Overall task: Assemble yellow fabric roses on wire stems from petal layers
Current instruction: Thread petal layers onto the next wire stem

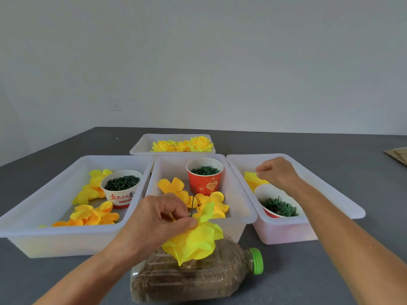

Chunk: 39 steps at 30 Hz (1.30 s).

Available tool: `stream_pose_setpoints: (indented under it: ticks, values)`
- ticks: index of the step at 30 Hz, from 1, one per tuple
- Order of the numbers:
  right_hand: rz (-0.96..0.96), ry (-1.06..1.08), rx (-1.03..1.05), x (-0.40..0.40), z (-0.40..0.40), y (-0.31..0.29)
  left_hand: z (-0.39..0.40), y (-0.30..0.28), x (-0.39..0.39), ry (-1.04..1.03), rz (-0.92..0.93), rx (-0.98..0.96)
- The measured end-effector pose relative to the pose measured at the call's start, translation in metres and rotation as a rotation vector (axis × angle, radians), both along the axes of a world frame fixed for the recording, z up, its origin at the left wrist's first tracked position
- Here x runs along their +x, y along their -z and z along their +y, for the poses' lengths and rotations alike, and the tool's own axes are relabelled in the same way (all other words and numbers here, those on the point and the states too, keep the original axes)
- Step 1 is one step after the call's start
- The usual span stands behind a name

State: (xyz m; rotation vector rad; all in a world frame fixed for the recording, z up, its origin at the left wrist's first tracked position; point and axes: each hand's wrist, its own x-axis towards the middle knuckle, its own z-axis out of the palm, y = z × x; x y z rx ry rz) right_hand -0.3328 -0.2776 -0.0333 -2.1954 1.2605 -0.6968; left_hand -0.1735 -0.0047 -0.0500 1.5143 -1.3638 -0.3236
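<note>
My left hand (160,219) pinches a half-built yellow rose (193,241) at its centre, where a thin green wire stem (193,198) pokes up. The rose hangs over a plastic bottle lying on its side. My right hand (278,170) reaches into the right tray (312,232), its fingertips curled on pale yellow petal layers (251,176). Loose orange-yellow petal layers (170,184) lie in the middle tray (242,219). More petal layers (94,213) lie in the left tray (44,241). Finished roses (200,143) sit in the far tray (143,143).
A bottle (198,276) with brown filling and a green cap lies at the near edge. A red cup (204,177) and a white cup (121,188) hold small green parts. Another cup (277,203) in the right tray holds green calyx pieces. Cardboard (397,155) lies far right.
</note>
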Motion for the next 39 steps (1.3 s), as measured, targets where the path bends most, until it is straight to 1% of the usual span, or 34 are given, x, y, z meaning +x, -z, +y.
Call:
stream_pose_setpoints:
  ticks: [2,4,7,9,12,15,20,24,28,30,33,35,37,39]
  values:
    - [0.094,0.034,0.017,0.006,-0.019,0.002,-0.002,0.003,0.002,0.006,0.020,-0.011]
    - [0.210,0.010,0.034,0.015,-0.030,0.005,-0.003,0.004,0.003,0.021,0.030,-0.016]
    - [0.481,-0.047,0.029,0.030,-0.037,0.011,-0.003,0.005,0.004,0.022,0.023,-0.014]
    - [0.621,-0.079,0.007,0.039,-0.037,0.015,-0.002,0.005,0.004,0.017,0.010,-0.005]
    - [0.723,-0.062,0.002,0.053,-0.038,0.019,0.000,0.003,0.003,0.009,0.001,-0.002]
    - [0.784,-0.036,-0.035,0.060,-0.041,0.021,0.000,0.002,0.000,-0.014,0.011,-0.004]
    - [0.865,-0.135,-0.070,0.063,-0.045,0.026,0.002,0.000,-0.003,-0.028,0.022,-0.004]
    - [0.721,-0.118,-0.179,0.065,-0.049,0.030,0.003,-0.001,-0.004,-0.039,0.032,-0.007]
    - [0.766,-0.147,-0.075,0.067,-0.053,0.029,0.003,0.001,-0.003,-0.039,0.035,-0.013]
    - [0.734,-0.107,-0.134,0.069,-0.052,0.029,0.003,0.001,-0.003,-0.037,0.033,-0.015]
    - [0.600,-0.010,-0.241,0.067,-0.050,0.030,0.002,0.001,-0.002,-0.033,0.026,-0.017]
    - [0.497,0.022,-0.253,0.062,-0.052,0.030,0.002,0.002,-0.002,-0.030,0.024,-0.024]
    - [0.375,0.059,-0.217,0.055,-0.055,0.027,0.002,0.002,-0.002,-0.025,0.025,-0.036]
    - [0.210,0.095,-0.175,0.045,-0.057,0.021,0.002,0.002,-0.002,-0.020,0.025,-0.049]
